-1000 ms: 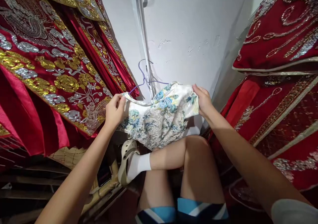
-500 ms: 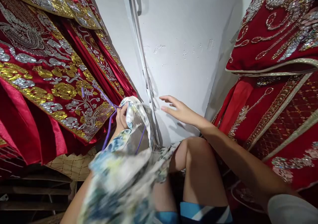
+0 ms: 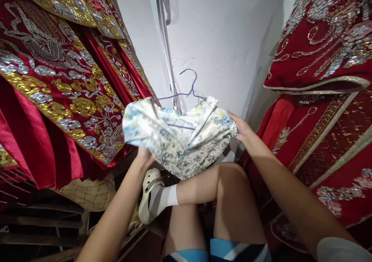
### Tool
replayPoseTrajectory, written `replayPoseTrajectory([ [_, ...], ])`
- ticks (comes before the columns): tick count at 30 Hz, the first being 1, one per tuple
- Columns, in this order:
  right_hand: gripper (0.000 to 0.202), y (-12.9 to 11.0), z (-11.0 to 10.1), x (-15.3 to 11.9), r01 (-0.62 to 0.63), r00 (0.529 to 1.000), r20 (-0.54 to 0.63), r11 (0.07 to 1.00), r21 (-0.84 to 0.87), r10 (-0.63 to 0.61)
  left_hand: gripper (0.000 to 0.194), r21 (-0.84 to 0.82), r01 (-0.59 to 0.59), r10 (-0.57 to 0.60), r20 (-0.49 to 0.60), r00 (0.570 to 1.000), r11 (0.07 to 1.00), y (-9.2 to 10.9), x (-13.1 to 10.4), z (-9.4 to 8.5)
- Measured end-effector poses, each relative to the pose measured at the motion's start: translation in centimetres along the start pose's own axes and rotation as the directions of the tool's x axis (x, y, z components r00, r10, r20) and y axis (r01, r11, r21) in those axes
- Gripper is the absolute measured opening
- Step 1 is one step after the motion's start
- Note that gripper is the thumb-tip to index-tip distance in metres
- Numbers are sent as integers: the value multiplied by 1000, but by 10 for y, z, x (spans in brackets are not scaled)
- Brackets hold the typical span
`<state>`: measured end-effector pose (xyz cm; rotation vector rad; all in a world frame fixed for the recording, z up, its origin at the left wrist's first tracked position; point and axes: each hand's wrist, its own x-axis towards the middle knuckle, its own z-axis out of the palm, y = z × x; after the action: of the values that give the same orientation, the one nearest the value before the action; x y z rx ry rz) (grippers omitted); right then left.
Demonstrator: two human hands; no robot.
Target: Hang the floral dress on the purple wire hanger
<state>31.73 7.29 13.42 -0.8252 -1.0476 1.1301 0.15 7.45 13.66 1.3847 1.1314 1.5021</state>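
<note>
A white floral shirt (image 3: 180,149) with blue, yellow and dark flowers is spread out in front of me, above my legs. It sits on a thin purple hanger (image 3: 171,96), whose hook points up toward the wall; the lower bar shows through the neck opening. Under the shirt's left shoulder, my left hand (image 3: 146,157) grips the fabric, its fingers mostly hidden behind the cloth. My right hand (image 3: 240,126) is closed on the other shoulder edge, with part of its fingers behind the fabric.
Red garments with gold and silver embroidery (image 3: 84,107) hang on the left. Beaded red garments (image 3: 325,111) hang on the right. Behind the shirt is a white wall (image 3: 215,33) with a metal strip (image 3: 167,45). A foot in a beige clog (image 3: 147,200) shows below.
The hanger is now inside the shirt with its hook up. My right hand has gone from open and free to holding one shoulder; my left hand has moved down to the other.
</note>
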Motion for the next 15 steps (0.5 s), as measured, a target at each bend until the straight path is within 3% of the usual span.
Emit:
replayPoseTrajectory([
  [1,45,-1,-1,7,-12,1000,7,1000,5,12,69,-75,12,-10,32,999,997,-2,-2,-5],
  [3,48,-3,4,18,-40,998,41,999,-23,40,63,-278,31,-7,88,996,960,-9,-5,-14],
  [6,48,-4,21,26,-54,994,85,995,-88,62,41,-483,56,-49,28,998,874,-27,-10,-21],
  [9,46,-1,31,20,-58,990,116,988,-143,75,42,-505,42,-111,-107,988,862,-44,-19,-25],
  [12,43,1,28,4,-8,998,64,970,-243,24,53,-482,86,-168,-129,977,872,-62,-35,-28],
  [15,36,1,25,-16,165,972,-79,886,-434,-220,53,-469,180,-245,-80,966,865,-82,-56,-23],
])
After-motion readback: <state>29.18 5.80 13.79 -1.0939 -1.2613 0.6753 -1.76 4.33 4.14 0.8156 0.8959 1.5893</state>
